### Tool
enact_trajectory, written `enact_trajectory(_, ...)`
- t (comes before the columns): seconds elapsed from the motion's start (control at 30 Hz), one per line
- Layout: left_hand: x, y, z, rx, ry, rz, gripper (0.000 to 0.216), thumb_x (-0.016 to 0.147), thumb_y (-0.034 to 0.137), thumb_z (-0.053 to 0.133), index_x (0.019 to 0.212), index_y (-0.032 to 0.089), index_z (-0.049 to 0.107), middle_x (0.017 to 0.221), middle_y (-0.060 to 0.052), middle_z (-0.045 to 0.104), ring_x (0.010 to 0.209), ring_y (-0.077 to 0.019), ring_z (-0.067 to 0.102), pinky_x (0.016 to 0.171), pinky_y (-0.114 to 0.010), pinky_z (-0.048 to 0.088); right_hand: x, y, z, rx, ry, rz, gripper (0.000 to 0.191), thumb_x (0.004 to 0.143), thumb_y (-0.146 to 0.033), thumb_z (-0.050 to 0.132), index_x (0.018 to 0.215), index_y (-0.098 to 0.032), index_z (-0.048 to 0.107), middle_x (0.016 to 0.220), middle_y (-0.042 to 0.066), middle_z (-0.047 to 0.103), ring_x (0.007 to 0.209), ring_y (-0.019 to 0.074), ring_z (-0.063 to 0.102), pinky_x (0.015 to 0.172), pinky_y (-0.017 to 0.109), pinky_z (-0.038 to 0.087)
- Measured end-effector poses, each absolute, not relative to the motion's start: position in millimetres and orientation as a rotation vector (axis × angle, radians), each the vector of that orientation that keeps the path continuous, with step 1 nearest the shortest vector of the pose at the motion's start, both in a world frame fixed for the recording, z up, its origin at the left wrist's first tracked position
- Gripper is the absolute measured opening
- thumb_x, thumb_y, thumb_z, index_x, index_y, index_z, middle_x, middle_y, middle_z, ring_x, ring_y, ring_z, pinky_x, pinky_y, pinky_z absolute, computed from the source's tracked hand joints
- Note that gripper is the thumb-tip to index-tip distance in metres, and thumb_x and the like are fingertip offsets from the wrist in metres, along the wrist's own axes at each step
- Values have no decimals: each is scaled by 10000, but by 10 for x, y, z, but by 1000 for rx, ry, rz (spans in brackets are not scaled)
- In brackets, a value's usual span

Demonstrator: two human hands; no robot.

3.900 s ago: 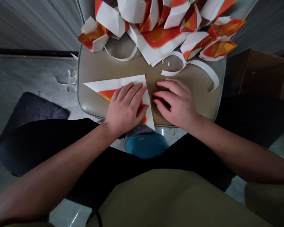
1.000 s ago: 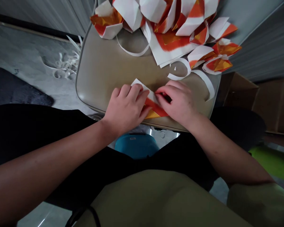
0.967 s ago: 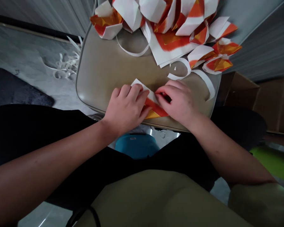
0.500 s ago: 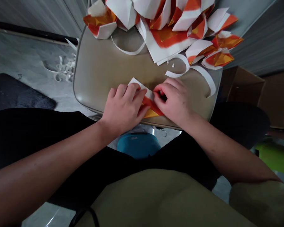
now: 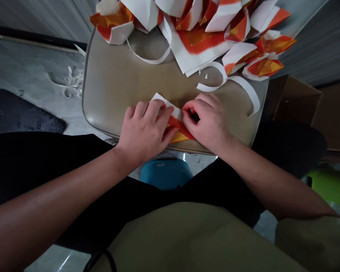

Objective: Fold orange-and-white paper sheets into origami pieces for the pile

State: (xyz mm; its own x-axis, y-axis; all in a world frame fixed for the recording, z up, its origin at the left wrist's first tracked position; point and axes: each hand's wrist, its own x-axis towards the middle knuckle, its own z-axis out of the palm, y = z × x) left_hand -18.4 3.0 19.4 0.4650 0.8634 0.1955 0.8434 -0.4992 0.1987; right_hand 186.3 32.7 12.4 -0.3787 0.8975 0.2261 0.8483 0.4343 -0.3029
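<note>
A small folded paper piece, white with orange and red, lies near the front edge of a beige padded seat. My left hand lies on its left part, fingers together and pressing it down. My right hand is curled at its right side, fingertips pinching the paper's upper edge. Most of the paper is hidden under both hands.
A heap of folded orange-and-white paper pieces covers the far side of the seat, with curled white paper strips beside it. More strips lie on the grey floor at left. A cardboard box stands at right, a blue object below the seat.
The wide white triangle of 3.9 s ago is now folded into a small packet. Over the last second both hands have stayed on it, the right fingertips curling in closer.
</note>
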Motion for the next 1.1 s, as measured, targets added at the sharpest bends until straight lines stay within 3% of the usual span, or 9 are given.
enact_trajectory(1.1, -172, 29, 193, 2559, 1536, 373, 434, 999, 399, 545, 1376, 198, 621, 1294, -168, 636, 1126, -366, 599, 916, -488, 458, 1924, 284, 98, -1398, -2274, 146, 86, 882, -167, 599, 854, -224, 656, 819, 51, 655, 806, 225, 598, 760, 390, 470)
